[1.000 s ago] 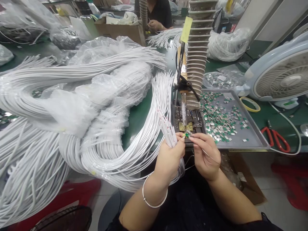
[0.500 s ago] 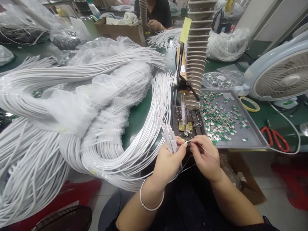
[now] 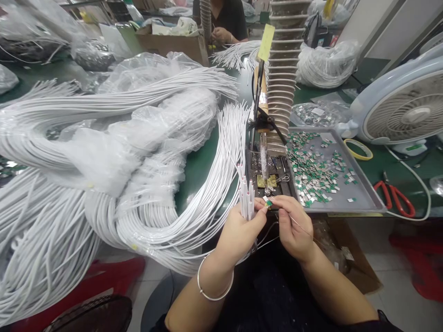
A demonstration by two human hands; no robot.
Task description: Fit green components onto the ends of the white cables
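Note:
My left hand [image 3: 238, 235] is closed around a bundle of white cables [image 3: 246, 198] whose cut ends point up. Between its thumb and index finger it also pinches a small green circuit board [image 3: 268, 202] with a silvery metal end. Closed on a thin solder wire [image 3: 302, 226], my right hand [image 3: 296, 233] has its fingertips right beside the board. Just beyond both hands, a soldering iron [image 3: 263, 154] is fixed with its tip downward over a dark, solder-spattered holder [image 3: 285, 188] with a yellowish sponge [image 3: 262, 180].
A grey tray [image 3: 367, 196] of loose small boards stands right of the holder. Past it lie red-handled cutters [image 3: 394, 196], a tape roll [image 3: 359, 150] and a fan [image 3: 411, 110]. Cable coils [image 3: 148, 221] fill the left. A ribbed duct [image 3: 282, 83] hangs behind the iron; a person [image 3: 221, 23] sits opposite.
The cable bundle has gone from leaning left to nearly upright. The small board has turned so its green face shows. My right hand has shifted slightly left and down.

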